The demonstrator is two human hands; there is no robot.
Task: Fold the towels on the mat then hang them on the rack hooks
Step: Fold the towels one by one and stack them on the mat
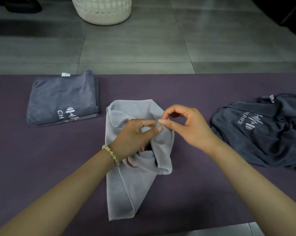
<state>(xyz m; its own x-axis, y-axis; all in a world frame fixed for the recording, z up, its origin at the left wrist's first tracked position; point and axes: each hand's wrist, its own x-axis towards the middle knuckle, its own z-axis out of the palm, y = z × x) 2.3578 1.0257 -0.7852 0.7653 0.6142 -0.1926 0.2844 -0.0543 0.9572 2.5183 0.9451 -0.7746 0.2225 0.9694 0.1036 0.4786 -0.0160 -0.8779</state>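
Both hands working the light grey towel mid-mat: left hand gripping bunched fabric, right hand pinching its loop tab.

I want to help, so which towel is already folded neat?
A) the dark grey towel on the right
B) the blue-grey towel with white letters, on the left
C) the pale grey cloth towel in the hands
B: the blue-grey towel with white letters lies as a flat square stack on the purple mat; the pale grey cloth towel is bunched between the left hand and right hand, the dark grey towel crumpled.
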